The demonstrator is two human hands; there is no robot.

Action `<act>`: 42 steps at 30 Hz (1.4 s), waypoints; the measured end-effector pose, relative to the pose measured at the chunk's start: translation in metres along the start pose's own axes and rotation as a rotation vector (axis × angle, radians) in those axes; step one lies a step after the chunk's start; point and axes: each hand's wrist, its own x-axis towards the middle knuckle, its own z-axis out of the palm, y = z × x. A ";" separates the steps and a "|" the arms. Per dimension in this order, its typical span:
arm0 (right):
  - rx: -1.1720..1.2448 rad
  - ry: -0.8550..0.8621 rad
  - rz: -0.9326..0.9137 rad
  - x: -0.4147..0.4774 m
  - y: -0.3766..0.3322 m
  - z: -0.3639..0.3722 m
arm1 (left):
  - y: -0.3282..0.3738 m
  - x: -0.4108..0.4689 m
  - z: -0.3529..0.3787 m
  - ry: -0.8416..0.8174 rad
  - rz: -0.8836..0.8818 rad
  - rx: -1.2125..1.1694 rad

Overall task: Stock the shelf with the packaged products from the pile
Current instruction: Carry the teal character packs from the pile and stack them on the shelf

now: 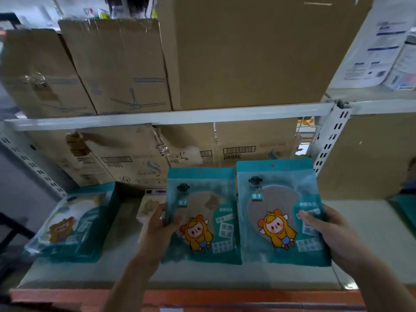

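Note:
Two teal packages with a yellow cartoon figure are held over the grey shelf board. My left hand grips the left package by its left edge. My right hand grips the right package by its right edge, thumb on the front. Both packages stand side by side, nearly touching. A third teal package lies tilted at the left end of the shelf.
Cardboard boxes fill the back of this shelf and the shelf above. A small pale packet lies behind my left hand. A white slotted upright stands at the right. An orange beam runs along the shelf front.

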 end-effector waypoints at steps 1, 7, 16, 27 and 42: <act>0.000 0.012 0.001 -0.002 -0.001 0.000 | -0.001 0.001 0.000 -0.005 -0.007 -0.006; -0.061 0.099 -0.028 0.001 -0.001 -0.025 | -0.009 0.003 0.013 -0.034 -0.069 -0.056; -0.059 0.104 0.023 0.010 0.006 -0.034 | -0.031 0.015 0.023 0.014 -0.127 0.043; -0.094 0.095 0.106 0.023 0.023 -0.034 | -0.064 0.049 0.034 0.089 -0.230 0.197; -0.179 0.096 0.180 0.044 0.039 -0.028 | -0.090 0.090 0.043 0.172 -0.251 0.601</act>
